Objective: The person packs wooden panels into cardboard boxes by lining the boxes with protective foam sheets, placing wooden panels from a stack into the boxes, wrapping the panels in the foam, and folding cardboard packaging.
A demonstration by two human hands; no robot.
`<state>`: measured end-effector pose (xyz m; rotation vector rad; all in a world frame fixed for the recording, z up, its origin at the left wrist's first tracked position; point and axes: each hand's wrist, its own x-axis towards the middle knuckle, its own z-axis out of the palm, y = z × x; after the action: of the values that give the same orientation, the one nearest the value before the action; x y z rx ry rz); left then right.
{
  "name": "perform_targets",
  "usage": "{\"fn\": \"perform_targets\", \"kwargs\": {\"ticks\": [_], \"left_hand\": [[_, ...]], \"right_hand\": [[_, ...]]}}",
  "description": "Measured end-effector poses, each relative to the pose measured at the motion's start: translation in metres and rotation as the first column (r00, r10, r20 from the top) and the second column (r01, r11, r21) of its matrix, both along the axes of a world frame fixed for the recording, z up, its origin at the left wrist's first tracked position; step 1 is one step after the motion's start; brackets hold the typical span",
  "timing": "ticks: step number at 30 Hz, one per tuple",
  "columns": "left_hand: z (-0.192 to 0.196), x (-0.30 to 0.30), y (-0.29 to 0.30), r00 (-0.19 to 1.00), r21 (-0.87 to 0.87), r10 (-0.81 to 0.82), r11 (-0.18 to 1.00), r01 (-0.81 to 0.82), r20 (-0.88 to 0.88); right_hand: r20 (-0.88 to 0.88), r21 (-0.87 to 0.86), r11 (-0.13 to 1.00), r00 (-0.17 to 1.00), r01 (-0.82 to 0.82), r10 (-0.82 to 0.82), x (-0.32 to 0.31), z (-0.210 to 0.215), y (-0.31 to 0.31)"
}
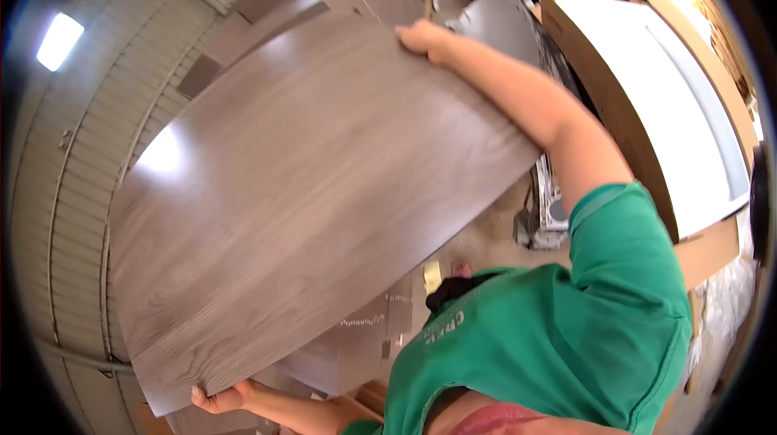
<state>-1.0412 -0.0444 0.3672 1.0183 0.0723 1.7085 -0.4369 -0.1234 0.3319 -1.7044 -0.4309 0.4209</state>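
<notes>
A large grey-brown wood-grain panel [316, 192] is held up in front of me, tilted, and fills much of the head view. My left hand [222, 397] grips its lower left corner, with the thumb on the face and the other fingers mostly hidden behind. At the far upper right edge, my right hand [422, 40] is closed around the panel, its arm stretched out along the side. The panel's smooth face reflects a bright light, and its underside is out of sight.
To the right stands a long open cardboard box [615, 111] with a white sheet [672, 111] inside. Beside it lies a grey rounded piece [498, 22] among dark wrapped items. Clear plastic wrap [724, 305] hangs at lower right. A corrugated wall [89, 184] rises on the left.
</notes>
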Motion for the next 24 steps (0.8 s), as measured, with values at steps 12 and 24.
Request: {"fn": "perform_targets", "kwargs": {"ticks": [12,24], "left_hand": [[0.058,0.122,0.059,0.83,0.187,-0.543,0.809,0.558,-0.125],[0.03,0.524,0.1,0.303,0.197,-0.951,0.285,0.938,-0.066]], "right_hand": [[0.305,-0.296,0.842,0.88,0.45,-0.363,0.118,-0.005,-0.208],[0.107,-0.361,0.401,0.465,0.842,-0.879,0.106,-0.051,-0.41]]}}
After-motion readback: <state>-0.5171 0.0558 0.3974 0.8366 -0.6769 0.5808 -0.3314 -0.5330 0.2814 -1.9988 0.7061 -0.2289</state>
